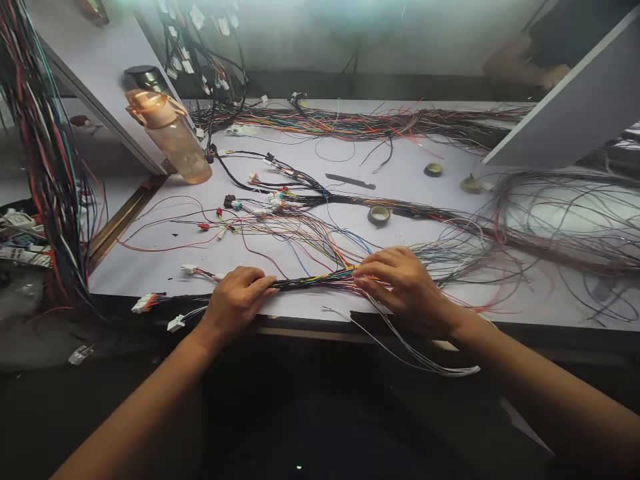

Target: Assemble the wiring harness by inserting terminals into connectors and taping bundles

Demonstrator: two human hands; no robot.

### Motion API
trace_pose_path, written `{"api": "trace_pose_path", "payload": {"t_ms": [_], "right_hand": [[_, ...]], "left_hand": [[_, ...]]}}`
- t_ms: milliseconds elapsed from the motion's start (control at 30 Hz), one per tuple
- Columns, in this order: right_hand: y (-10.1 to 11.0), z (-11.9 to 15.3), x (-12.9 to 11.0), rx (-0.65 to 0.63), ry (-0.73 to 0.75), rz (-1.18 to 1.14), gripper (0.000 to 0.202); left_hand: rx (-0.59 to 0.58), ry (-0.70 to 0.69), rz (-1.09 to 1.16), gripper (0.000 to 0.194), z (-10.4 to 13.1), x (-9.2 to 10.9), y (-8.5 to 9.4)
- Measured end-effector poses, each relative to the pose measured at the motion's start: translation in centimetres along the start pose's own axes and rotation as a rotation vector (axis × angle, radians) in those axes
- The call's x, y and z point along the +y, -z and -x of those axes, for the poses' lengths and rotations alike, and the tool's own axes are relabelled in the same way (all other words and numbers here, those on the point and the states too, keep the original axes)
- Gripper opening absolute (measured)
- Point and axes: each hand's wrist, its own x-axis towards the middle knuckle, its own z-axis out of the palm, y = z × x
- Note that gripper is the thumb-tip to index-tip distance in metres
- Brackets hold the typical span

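A wire harness (315, 279) runs along the table's front edge, its left part wrapped in black and its right part loose coloured wires. My left hand (237, 297) is closed around the black-wrapped part. To its left stick out white connectors (176, 324) and a white-and-orange connector (145, 303). My right hand (400, 283) grips the coloured wires of the same harness, thumb and fingers pressed together. White wires (425, 360) hang from below that hand over the table edge. Behind both hands, thin wires with small red connectors (203, 227) spread over the table.
A second taped harness (370, 200) lies across the middle, with tape rolls (379, 215) and a flat dark blade-like strip (350, 181) near it. A water bottle (173, 133) stands at the left. Wire bundles (43, 147) hang at far left. Another person's arm (520, 63) shows at upper right.
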Motion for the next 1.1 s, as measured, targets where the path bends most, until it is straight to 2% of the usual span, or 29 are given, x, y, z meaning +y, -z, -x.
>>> {"api": "trace_pose_path", "payload": {"t_ms": [100, 300, 367, 467, 633, 767, 867, 967, 1100], "right_hand": [[1.7, 3.2, -0.7, -0.020, -0.030, 0.004, 0.018], [3.9, 10.1, -1.9, 0.120, -0.229, 0.035, 0.016], [4.2, 11.8, -2.5, 0.169, -0.259, 0.045, 0.014], [3.6, 13.6, -3.7, 0.159, -0.245, 0.079, 0.016], [0.7, 14.0, -5.3, 0.111, -0.200, 0.221, 0.040], [-0.5, 13.2, -4.7, 0.067, -0.229, 0.284, 0.038], [-0.3, 13.0, -3.1, 0.033, -0.186, 0.283, 0.030], [0.8, 13.0, -1.0, -0.004, -0.118, 0.272, 0.027], [2.8, 10.8, 0.4, -0.069, 0.000, 0.221, 0.043]], "left_hand": [[-0.003, -0.037, -0.069, 0.024, 0.0, 0.1, 0.2], [-0.015, -0.092, -0.158, 0.036, 0.0, 0.0, 0.3], [-0.020, -0.096, -0.168, 0.035, -0.1, -0.1, 0.1], [-0.011, -0.097, -0.173, 0.031, -0.2, -0.4, -0.1], [-0.037, -0.067, -0.117, 0.031, -0.3, -0.2, 0.2], [-0.014, -0.065, -0.082, 0.029, 0.0, 0.0, 0.3], [0.038, -0.064, -0.062, 0.026, 0.3, 0.2, 0.1], [0.082, -0.066, -0.041, 0.022, 0.5, 0.4, -0.1], [0.089, -0.049, 0.011, 0.019, 0.7, 0.7, 0.0]]}}
